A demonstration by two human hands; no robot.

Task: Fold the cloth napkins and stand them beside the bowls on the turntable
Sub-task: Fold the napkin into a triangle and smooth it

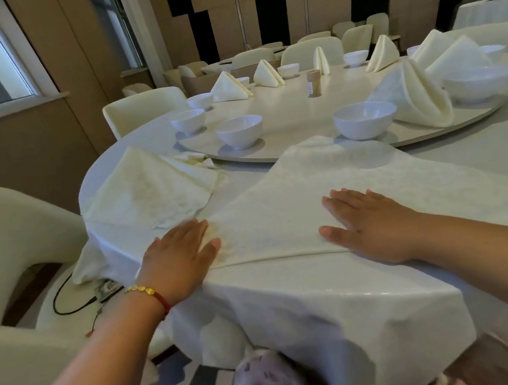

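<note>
My left hand (183, 253) and right hand (370, 225) lie flat, fingers straight, pressing a cream damask napkin (311, 197) folded to a triangle on the table's (467, 151) near edge. Its tip laps onto the turntable (284, 117), touching a glossy white bowl (365, 120). More napkins stand as cones beyond.

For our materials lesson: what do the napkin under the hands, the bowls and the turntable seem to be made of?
Napkin: woven cloth, cream, matte, with a faint damask-like pattern; it creases and lies limp under the left hand and right hand.
Bowls: glossy white, probably ceramic or melamine; soft highlights.
Turntable: smooth, pale and hard, slightly reflective; material unclear.
</note>
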